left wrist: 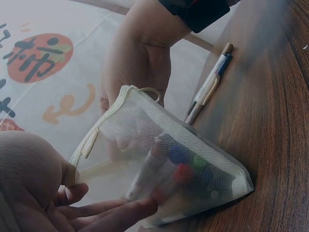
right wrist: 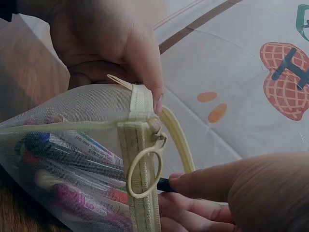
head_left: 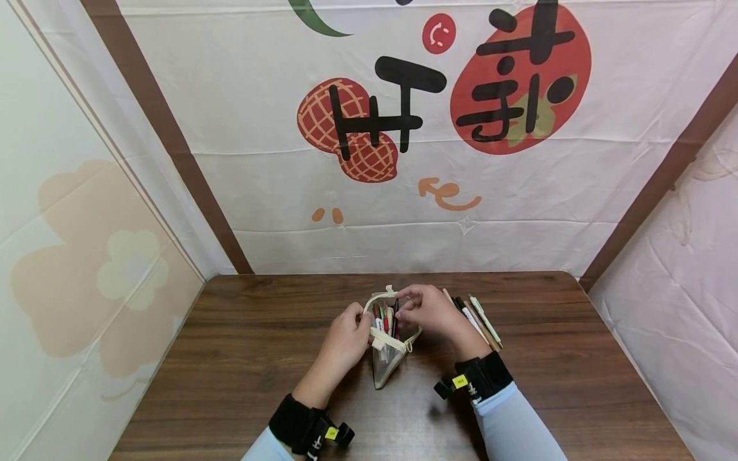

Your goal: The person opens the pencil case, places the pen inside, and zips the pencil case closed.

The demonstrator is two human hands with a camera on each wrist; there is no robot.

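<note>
A cream mesh zip pouch stands tilted on the table with its mouth open. Inside it lie several pens and markers with coloured ends. My left hand grips the pouch's zipped rim at its left side, its other fingers lying along the mesh in the left wrist view. At the mouth, my right hand pinches the end of a dark pen, most of which lies within the pouch. A ring-shaped zip pull hangs from the rim.
Several pens lie on the brown wooden table, just right of my right hand. Behind the table hangs a white printed cloth, and more cloth panels stand at both sides.
</note>
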